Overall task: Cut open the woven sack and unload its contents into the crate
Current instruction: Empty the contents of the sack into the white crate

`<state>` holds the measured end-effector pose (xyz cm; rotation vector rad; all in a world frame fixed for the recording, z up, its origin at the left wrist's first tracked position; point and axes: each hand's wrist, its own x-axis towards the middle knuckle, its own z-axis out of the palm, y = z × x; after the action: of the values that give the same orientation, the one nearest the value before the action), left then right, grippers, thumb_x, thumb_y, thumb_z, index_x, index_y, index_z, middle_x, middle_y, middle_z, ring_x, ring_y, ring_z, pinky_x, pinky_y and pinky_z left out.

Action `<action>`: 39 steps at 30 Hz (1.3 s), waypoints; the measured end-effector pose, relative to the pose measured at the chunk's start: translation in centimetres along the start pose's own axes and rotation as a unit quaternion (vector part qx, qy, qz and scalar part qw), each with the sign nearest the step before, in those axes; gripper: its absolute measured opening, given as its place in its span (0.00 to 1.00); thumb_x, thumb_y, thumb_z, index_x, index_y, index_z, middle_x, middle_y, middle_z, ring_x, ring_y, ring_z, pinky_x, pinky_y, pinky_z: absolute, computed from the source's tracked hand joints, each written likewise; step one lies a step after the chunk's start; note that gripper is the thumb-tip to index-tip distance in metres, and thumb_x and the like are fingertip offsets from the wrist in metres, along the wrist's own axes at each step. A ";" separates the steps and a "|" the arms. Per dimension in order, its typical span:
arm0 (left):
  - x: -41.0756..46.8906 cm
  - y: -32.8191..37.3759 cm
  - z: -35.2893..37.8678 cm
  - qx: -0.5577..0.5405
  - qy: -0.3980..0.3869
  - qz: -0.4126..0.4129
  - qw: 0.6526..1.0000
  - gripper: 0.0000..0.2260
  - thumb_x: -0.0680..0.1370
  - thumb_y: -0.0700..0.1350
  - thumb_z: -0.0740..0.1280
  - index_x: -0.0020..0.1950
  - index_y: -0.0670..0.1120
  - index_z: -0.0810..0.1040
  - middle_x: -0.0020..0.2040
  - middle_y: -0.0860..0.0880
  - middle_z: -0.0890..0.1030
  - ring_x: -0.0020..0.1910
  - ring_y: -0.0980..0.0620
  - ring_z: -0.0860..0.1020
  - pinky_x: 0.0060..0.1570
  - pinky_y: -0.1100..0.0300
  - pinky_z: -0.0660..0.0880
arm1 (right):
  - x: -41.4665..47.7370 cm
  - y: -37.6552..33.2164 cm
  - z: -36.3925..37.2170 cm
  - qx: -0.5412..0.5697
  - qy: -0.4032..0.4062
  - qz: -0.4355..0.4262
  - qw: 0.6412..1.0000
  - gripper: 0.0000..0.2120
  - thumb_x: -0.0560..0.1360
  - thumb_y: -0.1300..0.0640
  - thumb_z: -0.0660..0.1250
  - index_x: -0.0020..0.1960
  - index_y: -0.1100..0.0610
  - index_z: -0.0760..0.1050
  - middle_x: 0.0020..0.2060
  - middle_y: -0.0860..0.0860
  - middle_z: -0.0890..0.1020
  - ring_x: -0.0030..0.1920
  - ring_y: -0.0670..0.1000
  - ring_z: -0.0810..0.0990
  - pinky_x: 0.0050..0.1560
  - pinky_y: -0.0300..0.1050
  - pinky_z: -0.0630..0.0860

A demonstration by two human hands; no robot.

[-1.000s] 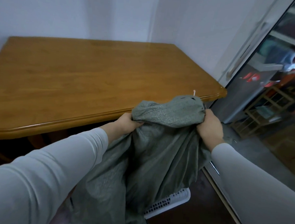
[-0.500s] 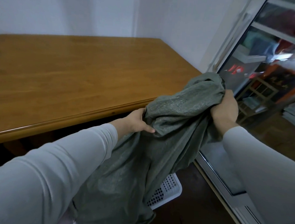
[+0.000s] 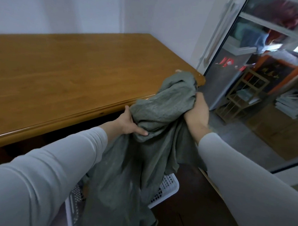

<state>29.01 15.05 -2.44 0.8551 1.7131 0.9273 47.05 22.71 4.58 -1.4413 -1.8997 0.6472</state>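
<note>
A grey-green woven sack (image 3: 142, 160) hangs limp from both my hands, its bunched upper end level with the table's front edge. My left hand (image 3: 127, 123) grips the sack's left side. My right hand (image 3: 197, 111) clutches the gathered top on the right. The sack's lower part drapes down into a white perforated plastic crate (image 3: 167, 187) on the floor below. What lies inside the crate is hidden by the sack and my sleeve.
A large wooden table (image 3: 69, 71) fills the left and centre, its front edge just beyond my hands. A glass sliding door (image 3: 248, 83) stands at the right with shelves and goods behind it. Dark floor (image 3: 192, 208) lies beside the crate.
Both hands have lifted the sack's bunched end and shifted it to the right, near the table's corner. My view has swung so more of the glass door shows.
</note>
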 end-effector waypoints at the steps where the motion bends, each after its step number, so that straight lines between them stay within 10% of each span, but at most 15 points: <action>1: -0.2 -0.8 -0.3 0.001 0.014 -0.008 1.000 0.64 0.62 0.42 0.80 0.75 0.48 0.28 0.78 0.49 0.52 0.77 0.47 0.54 0.72 0.53 0.58 | -0.4 -0.1 0.9 -0.001 -0.027 0.003 1.000 0.09 0.78 0.61 0.57 0.58 0.59 0.68 0.44 0.52 0.74 0.45 0.54 0.74 0.44 0.45 0.67; 8: -2.6 -3.5 -1.4 0.265 0.017 0.111 0.958 0.70 0.54 0.60 0.80 0.62 0.59 0.17 0.73 0.52 0.24 0.74 0.49 0.30 0.73 0.49 0.37 | -2.9 -2.0 6.3 0.101 -0.222 0.105 0.964 0.09 0.78 0.60 0.59 0.54 0.56 0.77 0.46 0.55 0.79 0.48 0.53 0.77 0.53 0.48 0.75; 10: -3.0 -4.2 -1.3 0.217 0.016 0.102 0.971 0.71 0.52 0.62 0.79 0.74 0.51 0.28 0.78 0.45 0.38 0.78 0.46 0.43 0.75 0.55 0.46 | -4.0 -3.2 7.2 0.248 -0.259 0.258 0.897 0.11 0.80 0.63 0.56 0.51 0.62 0.77 0.38 0.56 0.76 0.38 0.54 0.75 0.38 0.41 0.75; 12: -3.0 -5.0 -1.6 0.141 0.033 0.069 0.987 0.50 0.60 0.49 0.81 0.75 0.43 0.58 0.72 0.42 0.67 0.71 0.44 0.67 0.65 0.63 0.65 | -4.8 -3.1 7.8 0.356 -0.290 0.349 0.817 0.14 0.81 0.61 0.54 0.41 0.62 0.74 0.33 0.56 0.75 0.32 0.53 0.74 0.26 0.36 0.73; 15: -3.3 -5.2 -1.7 0.126 0.031 0.029 0.991 0.18 0.74 0.39 0.71 0.62 0.39 0.74 0.59 0.45 0.78 0.62 0.46 0.75 0.58 0.61 0.72 | -5.5 -1.6 7.6 0.332 -0.349 0.279 0.831 0.05 0.79 0.62 0.61 0.51 0.62 0.75 0.39 0.54 0.80 0.37 0.49 0.80 0.36 0.34 0.79; 19: -3.7 -5.0 -2.7 -0.006 0.076 -0.003 0.997 0.21 0.73 0.37 0.71 0.65 0.38 0.73 0.59 0.44 0.77 0.60 0.48 0.75 0.56 0.61 0.72 | -5.8 3.4 6.7 0.041 -0.428 0.106 0.896 0.62 0.52 0.47 0.83 0.75 0.39 0.48 0.75 0.52 0.58 0.75 0.57 0.59 0.71 0.63 0.61; 21: -4.1 -4.7 -3.1 -0.047 0.054 -0.024 0.997 0.23 0.70 0.35 0.74 0.64 0.40 0.74 0.58 0.44 0.78 0.55 0.48 0.76 0.55 0.56 0.73 | -7.0 5.9 7.1 -0.172 -0.429 0.042 0.886 0.70 0.49 0.37 0.79 0.74 0.40 0.32 0.76 0.46 0.39 0.77 0.56 0.39 0.73 0.68 0.46; 23: -4.3 -4.7 -3.2 -0.047 0.008 -0.057 0.997 0.23 0.69 0.34 0.75 0.62 0.42 0.75 0.57 0.46 0.79 0.54 0.48 0.77 0.54 0.55 0.74 | -8.6 7.8 8.0 -0.210 -0.409 0.041 0.887 0.62 0.57 0.37 0.77 0.76 0.45 0.39 0.75 0.44 0.43 0.76 0.56 0.39 0.73 0.67 0.45; 27: -4.6 -4.9 -3.3 -0.022 -0.050 -0.104 0.993 0.24 0.68 0.37 0.76 0.63 0.44 0.76 0.58 0.44 0.80 0.57 0.45 0.78 0.57 0.51 0.75 | -9.5 7.9 9.1 -0.002 -0.269 0.203 0.941 0.09 0.77 0.57 0.62 0.54 0.60 0.75 0.51 0.59 0.79 0.59 0.62 0.76 0.57 0.50 0.72; 39: -5.4 1.5 -3.6 -0.063 0.036 0.016 0.997 0.28 0.66 0.38 0.78 0.64 0.46 0.74 0.49 0.53 0.78 0.48 0.51 0.76 0.50 0.56 0.72 | -2.4 0.8 2.9 0.229 -0.021 0.216 0.949 0.09 0.75 0.67 0.56 0.46 0.61 0.75 0.43 0.58 0.79 0.51 0.61 0.79 0.55 0.55 0.76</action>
<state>27.28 10.34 1.99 0.7755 1.6877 1.0869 45.79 20.64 1.63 -1.5366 -1.3343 1.2406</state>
